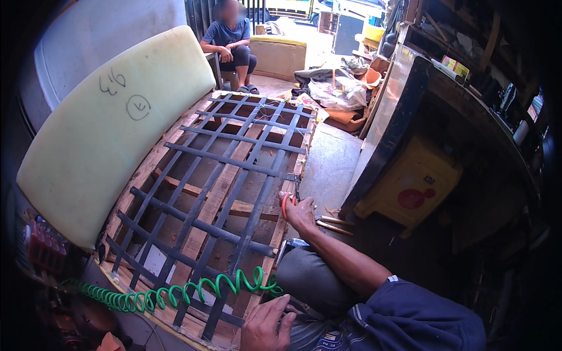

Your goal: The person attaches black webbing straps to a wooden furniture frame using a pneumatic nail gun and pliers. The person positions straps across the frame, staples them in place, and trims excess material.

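My right hand (301, 215) is closed on a pair of scissors with red handles (284, 206), at the right rail of a wooden seat frame (278, 234). The scissors' blades are mostly hidden. Dark webbing straps (231, 161) criss-cross the frame, some running lengthwise and others crosswise. My left hand (266, 327) is low by the frame's near right corner, fingers loosely bent and thumb apart, with nothing visible in it. A green coiled hose (193, 291) stretches over the near end of the frame and stops close above that hand.
A pale foam cushion (117, 128) stands along the frame's left side. Pliers with light handles (335, 224) lie right of my right hand. A yellow plastic stool (410, 181) is under the bench at right. Beyond the frame, a person (229, 44) sits near heaped scraps (336, 88).
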`<action>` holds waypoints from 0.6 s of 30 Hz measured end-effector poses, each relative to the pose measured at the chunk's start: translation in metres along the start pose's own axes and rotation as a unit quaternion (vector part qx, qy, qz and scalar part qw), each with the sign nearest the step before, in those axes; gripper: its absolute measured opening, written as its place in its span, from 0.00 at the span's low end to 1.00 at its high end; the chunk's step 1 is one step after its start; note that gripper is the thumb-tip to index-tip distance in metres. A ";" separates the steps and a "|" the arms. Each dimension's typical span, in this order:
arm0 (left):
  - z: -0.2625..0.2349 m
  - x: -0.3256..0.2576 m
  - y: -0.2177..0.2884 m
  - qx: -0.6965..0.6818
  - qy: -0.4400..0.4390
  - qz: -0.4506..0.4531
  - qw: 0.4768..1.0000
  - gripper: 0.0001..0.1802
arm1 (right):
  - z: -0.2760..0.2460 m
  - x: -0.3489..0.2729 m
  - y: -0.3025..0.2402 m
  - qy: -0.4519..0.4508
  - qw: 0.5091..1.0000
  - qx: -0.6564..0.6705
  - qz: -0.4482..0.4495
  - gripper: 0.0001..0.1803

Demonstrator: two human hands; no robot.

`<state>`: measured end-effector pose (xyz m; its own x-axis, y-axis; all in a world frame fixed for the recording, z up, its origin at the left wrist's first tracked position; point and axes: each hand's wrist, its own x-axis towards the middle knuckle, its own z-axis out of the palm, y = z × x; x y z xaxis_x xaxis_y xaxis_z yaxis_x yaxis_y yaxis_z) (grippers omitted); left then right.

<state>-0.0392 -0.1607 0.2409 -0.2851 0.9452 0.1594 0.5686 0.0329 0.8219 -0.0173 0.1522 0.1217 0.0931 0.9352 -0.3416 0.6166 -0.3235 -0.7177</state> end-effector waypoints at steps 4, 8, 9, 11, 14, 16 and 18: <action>-0.004 0.003 -0.006 -0.007 -0.004 0.009 1.000 0.17 | 0.001 0.009 -0.011 0.018 0.999 -0.034 -0.021 0.59; -0.006 0.005 -0.010 -0.038 -0.014 -0.001 0.999 0.17 | -0.005 0.017 -0.005 -0.023 0.997 -0.067 -0.032 0.56; -0.007 0.004 -0.010 -0.046 -0.019 -0.005 0.999 0.17 | -0.006 0.018 -0.004 -0.033 0.998 -0.056 -0.021 0.56; -0.008 0.003 -0.012 -0.048 -0.021 0.005 0.999 0.17 | -0.007 0.019 -0.003 -0.030 0.998 -0.058 -0.023 0.58; -0.009 0.000 -0.012 -0.058 -0.020 0.013 0.998 0.17 | -0.007 0.020 -0.007 -0.013 0.997 -0.077 -0.017 0.59; -0.011 -0.002 -0.012 -0.061 -0.017 0.011 0.998 0.17 | -0.007 0.021 -0.011 0.004 0.996 -0.087 0.000 0.61; -0.012 -0.004 -0.011 -0.059 -0.010 0.011 0.998 0.17 | -0.006 0.022 -0.014 -0.001 0.996 -0.093 -0.004 0.62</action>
<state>-0.0535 -0.1683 0.2376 -0.2574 0.9514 0.1692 0.4802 -0.0260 0.8768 -0.0187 0.1781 0.1280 0.0859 0.9376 -0.3369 0.7516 -0.2830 -0.5958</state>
